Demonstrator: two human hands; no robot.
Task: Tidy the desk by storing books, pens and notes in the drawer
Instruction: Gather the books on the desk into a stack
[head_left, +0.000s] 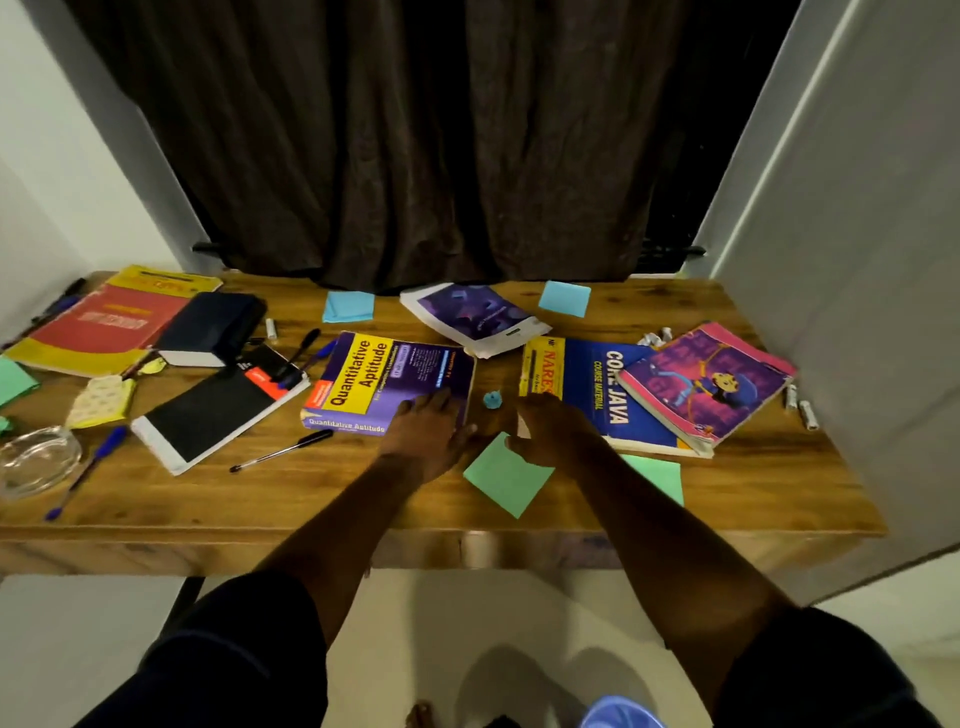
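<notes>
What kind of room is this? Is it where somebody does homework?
Probably, yes: a study corner at home. A wooden desk holds textbooks such as Quantitative Aptitude and Core Java, with pens and sticky notes scattered about.

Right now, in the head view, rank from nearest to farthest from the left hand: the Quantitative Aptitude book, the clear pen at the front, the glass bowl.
1. Quantitative Aptitude book: under the left hand.
2. Clear pen: just left, near the front.
3. Glass bowl: far left edge.
</notes>
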